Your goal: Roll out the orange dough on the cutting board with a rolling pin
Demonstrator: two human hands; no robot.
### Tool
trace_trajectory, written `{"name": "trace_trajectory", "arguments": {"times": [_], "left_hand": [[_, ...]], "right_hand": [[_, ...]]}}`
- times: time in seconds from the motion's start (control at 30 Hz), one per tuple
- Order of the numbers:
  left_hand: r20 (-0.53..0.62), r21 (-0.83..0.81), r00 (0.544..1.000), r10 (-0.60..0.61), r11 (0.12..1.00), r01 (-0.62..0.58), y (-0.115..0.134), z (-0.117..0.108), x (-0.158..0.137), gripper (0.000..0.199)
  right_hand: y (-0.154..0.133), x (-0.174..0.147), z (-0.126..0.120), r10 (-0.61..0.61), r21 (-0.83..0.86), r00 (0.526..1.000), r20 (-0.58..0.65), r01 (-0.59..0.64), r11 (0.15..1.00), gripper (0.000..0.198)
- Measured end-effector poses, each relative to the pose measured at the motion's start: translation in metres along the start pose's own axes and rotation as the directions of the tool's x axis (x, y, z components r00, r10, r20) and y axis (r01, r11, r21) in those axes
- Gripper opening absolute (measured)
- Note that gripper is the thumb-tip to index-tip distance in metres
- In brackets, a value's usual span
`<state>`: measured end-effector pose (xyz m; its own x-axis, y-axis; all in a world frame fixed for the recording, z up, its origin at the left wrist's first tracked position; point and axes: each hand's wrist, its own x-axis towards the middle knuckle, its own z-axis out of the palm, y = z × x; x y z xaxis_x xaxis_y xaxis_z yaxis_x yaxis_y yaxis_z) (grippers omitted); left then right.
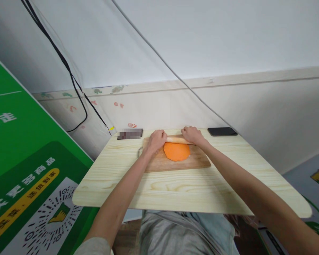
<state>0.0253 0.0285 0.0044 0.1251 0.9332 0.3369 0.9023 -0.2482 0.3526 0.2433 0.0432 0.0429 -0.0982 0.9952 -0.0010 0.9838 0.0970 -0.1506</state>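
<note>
A flat, roundish sheet of orange dough (pixel 177 152) lies on a wooden cutting board (pixel 172 165). Across its far edge rests a pale wooden rolling pin (pixel 178 140). My left hand (pixel 157 139) is closed round the pin's left end, and my right hand (pixel 192 134) grips the right end. Both ends of the pin are hidden under my fingers. The board has a metal ring handle (pixel 139 151) on its left side, beside my left wrist.
The board sits on a light wood-grain table (pixel 108 177) against a white wall. A black phone (pixel 222 131) lies at the back right, and a dark flat object (pixel 130 134), partly blurred, at the back left. A green printed panel (pixel 29 141) stands left; cables (pixel 58 51) hang beside it.
</note>
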Motion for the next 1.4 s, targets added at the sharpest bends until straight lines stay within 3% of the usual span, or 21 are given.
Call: {"name": "trace_trajectory", "arguments": {"times": [0.3, 0.6, 0.77, 1.0, 1.23, 1.4], "left_hand": [[0.016, -0.052, 0.998, 0.06, 0.997, -0.06, -0.009, 0.003, 0.005, 0.034], [0.026, -0.083, 0.999, 0.047, 0.995, -0.045, -0.011, 0.005, 0.005, 0.037], [0.027, -0.081, 0.999, 0.043, 0.996, -0.041, -0.012, 0.006, 0.006, 0.038], [0.024, -0.116, 0.999, 0.038, 0.993, -0.035, -0.014, 0.006, 0.008, 0.038], [0.004, -0.158, 1.0, 0.012, 0.987, -0.011, -0.015, 0.007, 0.008, 0.036], [0.009, -0.158, 1.0, 0.012, 0.987, -0.011, -0.014, 0.005, 0.007, 0.037]], "right_hand": [[-0.014, -0.053, 0.005, 0.08, -0.031, 0.984, -0.16, -0.086, 0.996, 0.047], [-0.03, -0.095, 0.022, -0.02, -0.14, 0.956, -0.292, -0.022, 0.99, 0.051], [-0.027, -0.083, 0.01, -0.002, -0.133, 0.991, -0.136, -0.016, 0.991, 0.052], [-0.011, -0.042, -0.004, 0.012, -0.062, 0.998, 0.054, -0.009, 0.998, 0.054], [-0.005, -0.013, -0.008, 0.078, 0.009, 0.997, -0.024, -0.078, 0.997, 0.055], [-0.004, -0.014, -0.006, 0.062, 0.005, 0.997, -0.046, -0.062, 0.998, 0.055]]}}
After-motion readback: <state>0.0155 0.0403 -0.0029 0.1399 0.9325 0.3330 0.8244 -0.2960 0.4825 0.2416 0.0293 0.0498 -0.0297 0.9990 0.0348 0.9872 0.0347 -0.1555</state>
